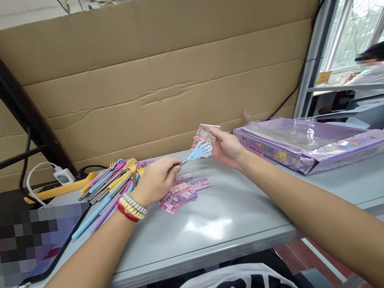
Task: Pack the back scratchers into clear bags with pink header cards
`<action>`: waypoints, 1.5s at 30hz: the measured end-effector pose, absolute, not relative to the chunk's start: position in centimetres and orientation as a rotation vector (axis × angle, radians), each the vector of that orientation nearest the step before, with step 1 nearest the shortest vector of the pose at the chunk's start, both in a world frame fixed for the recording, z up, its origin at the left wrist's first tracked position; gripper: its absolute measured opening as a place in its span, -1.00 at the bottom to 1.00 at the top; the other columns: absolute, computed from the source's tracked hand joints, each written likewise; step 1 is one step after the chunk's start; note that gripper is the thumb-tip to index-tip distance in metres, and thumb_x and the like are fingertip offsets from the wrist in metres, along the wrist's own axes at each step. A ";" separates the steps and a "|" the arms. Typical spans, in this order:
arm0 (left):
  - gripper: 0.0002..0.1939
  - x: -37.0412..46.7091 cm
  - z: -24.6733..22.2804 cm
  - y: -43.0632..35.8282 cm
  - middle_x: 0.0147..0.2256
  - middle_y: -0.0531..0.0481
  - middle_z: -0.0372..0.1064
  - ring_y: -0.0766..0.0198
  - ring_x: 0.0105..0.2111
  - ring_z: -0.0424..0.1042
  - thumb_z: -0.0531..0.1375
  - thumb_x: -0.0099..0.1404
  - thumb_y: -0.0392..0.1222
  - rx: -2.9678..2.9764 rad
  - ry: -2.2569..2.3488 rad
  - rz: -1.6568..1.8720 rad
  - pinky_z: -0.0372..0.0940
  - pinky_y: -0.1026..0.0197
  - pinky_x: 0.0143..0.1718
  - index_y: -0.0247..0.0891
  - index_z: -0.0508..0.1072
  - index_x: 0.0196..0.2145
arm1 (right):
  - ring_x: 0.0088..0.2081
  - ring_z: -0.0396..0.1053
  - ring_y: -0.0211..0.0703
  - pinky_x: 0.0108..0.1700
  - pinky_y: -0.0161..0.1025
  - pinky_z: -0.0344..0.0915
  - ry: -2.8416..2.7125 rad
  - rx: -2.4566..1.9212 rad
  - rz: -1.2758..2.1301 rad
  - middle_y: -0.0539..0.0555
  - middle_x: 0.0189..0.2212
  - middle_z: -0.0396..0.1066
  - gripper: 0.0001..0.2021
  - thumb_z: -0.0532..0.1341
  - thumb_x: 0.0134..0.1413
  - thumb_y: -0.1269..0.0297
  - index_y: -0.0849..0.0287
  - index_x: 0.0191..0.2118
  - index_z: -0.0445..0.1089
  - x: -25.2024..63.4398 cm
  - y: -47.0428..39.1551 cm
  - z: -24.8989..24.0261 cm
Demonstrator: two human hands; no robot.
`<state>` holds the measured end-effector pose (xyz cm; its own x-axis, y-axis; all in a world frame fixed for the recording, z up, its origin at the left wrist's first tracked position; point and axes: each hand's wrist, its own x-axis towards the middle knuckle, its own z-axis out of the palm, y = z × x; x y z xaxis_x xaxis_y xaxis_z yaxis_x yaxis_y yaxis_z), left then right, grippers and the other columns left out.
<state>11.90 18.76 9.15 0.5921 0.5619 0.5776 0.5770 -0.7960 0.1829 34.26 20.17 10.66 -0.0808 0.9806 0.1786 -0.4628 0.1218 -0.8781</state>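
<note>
My left hand (159, 179) is closed on the metal rod of a back scratcher. Its light-blue, hand-shaped head (200, 150) points right, against the mouth of a clear plastic bag (208, 133). That bag is pinched in my right hand (226, 146), its far fingers partly hidden behind the film. Whether the head is inside the bag or just in front of it, I cannot tell. Below my left hand lie several small pink and purple printed cards (181, 194). Left of that hand, a heap of back scratchers (108, 186) in blue, yellow and purple spreads over the table.
On the right of the table (224, 220) stands an open purple box (351, 156) with clear plastic bags in it. At left are a tablet (56, 244) and a white charger (63, 175) with its cable. Cardboard (167, 71) lines the back. Another person (381, 67) sits by the window.
</note>
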 end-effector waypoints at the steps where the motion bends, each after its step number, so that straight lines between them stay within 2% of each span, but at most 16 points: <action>1: -0.73 12.0 9.1 18.8 -0.25 -0.09 0.47 0.23 -0.25 0.41 -0.02 0.36 -0.18 -2.748 -1.001 -1.007 0.25 0.19 -0.21 -0.29 0.45 -0.19 | -0.28 0.49 -0.11 -0.33 -0.11 0.42 -1.024 -0.664 1.384 0.14 -0.14 0.47 -0.66 -0.06 0.28 0.24 0.04 0.12 0.18 34.2 20.0 10.7; 7: -0.71 12.0 9.0 19.0 -0.37 -0.07 0.46 0.23 -0.36 0.39 -0.01 0.36 -0.20 -2.660 -1.154 -0.858 0.19 0.21 -0.33 -0.29 0.50 -0.27 | -0.23 0.48 -0.15 -0.16 -0.06 0.39 -1.039 -0.605 1.398 0.08 -0.06 0.45 -0.69 -0.10 0.31 0.21 -0.03 0.10 0.18 33.4 19.6 10.6; 12: -0.72 12.1 8.9 18.9 -0.38 -0.06 0.46 0.24 -0.38 0.38 0.00 0.35 -0.20 -2.652 -1.173 -0.823 0.16 0.22 -0.34 -0.28 0.50 -0.32 | -0.19 0.47 -0.13 -0.08 -0.04 0.37 -1.015 -0.546 1.400 0.12 -0.04 0.44 -0.71 -0.12 0.30 0.21 0.09 -0.09 0.29 33.4 20.0 10.3; 15: -0.72 12.2 8.7 19.0 -0.43 -0.04 0.43 0.26 -0.43 0.35 0.00 0.36 -0.21 -2.630 -1.177 -0.826 0.13 0.23 -0.37 -0.28 0.49 -0.36 | -0.20 0.46 -0.13 -0.08 -0.02 0.38 -1.036 -0.551 1.395 0.13 -0.02 0.43 -0.74 -0.09 0.28 0.24 0.12 -0.19 0.33 33.3 19.9 10.1; 23: -0.72 12.2 8.6 19.1 -0.53 0.02 0.33 0.33 -0.52 0.24 0.01 0.35 -0.25 -2.621 -1.133 -0.852 0.07 0.25 -0.42 -0.29 0.43 -0.46 | -0.29 0.42 -0.27 -0.15 -0.06 0.42 -1.073 -0.602 1.370 0.06 0.14 0.27 -0.77 -0.06 0.29 0.27 0.06 -0.12 0.32 32.3 19.0 10.0; 27: -0.73 12.3 8.6 18.9 -0.54 0.04 0.32 0.35 -0.53 0.22 0.02 0.35 -0.25 -2.616 -1.116 -0.885 0.06 0.26 -0.44 -0.29 0.45 -0.44 | -0.30 0.41 -0.25 -0.25 -0.11 0.45 -1.029 -0.612 1.381 0.09 0.08 0.30 -0.76 -0.10 0.31 0.26 0.08 -0.11 0.28 32.2 18.6 10.5; 32: -0.74 12.3 8.6 18.9 -0.52 0.02 0.35 0.35 -0.50 0.25 0.03 0.34 -0.26 -2.629 -1.095 -0.901 0.07 0.27 -0.42 -0.30 0.45 -0.43 | -0.32 0.43 -0.20 -0.38 -0.18 0.45 -1.030 -0.650 1.392 0.11 -0.09 0.40 -0.77 -0.09 0.30 0.31 0.14 -0.15 0.28 32.3 18.5 10.6; 36: -0.75 12.3 8.6 19.0 -0.52 0.03 0.34 0.34 -0.49 0.26 0.03 0.35 -0.25 -2.636 -1.090 -0.931 0.08 0.27 -0.41 -0.29 0.44 -0.42 | -0.30 0.46 -0.15 -0.38 -0.17 0.44 -1.129 -0.671 1.411 0.11 -0.21 0.45 -0.79 -0.06 0.28 0.30 0.17 -0.24 0.30 32.4 18.8 10.1; 40: -0.72 12.4 8.6 18.9 -0.52 0.02 0.33 0.32 -0.48 0.26 0.01 0.36 -0.23 -2.646 -1.086 -0.928 0.09 0.25 -0.40 -0.28 0.43 -0.44 | -0.25 0.48 -0.13 -0.32 -0.18 0.43 -1.180 -0.735 1.420 0.13 -0.21 0.48 -0.81 0.00 0.25 0.30 0.18 -0.23 0.34 32.2 19.0 9.7; 45: -0.69 12.6 8.8 18.6 -0.53 0.03 0.30 0.32 -0.48 0.25 -0.01 0.37 -0.21 -2.676 -1.073 -0.897 0.09 0.25 -0.41 -0.27 0.42 -0.47 | -0.19 0.47 -0.11 -0.27 -0.19 0.42 -1.241 -0.788 1.411 0.15 -0.20 0.50 -0.88 0.17 0.15 0.26 0.19 -0.28 0.39 32.0 19.0 9.1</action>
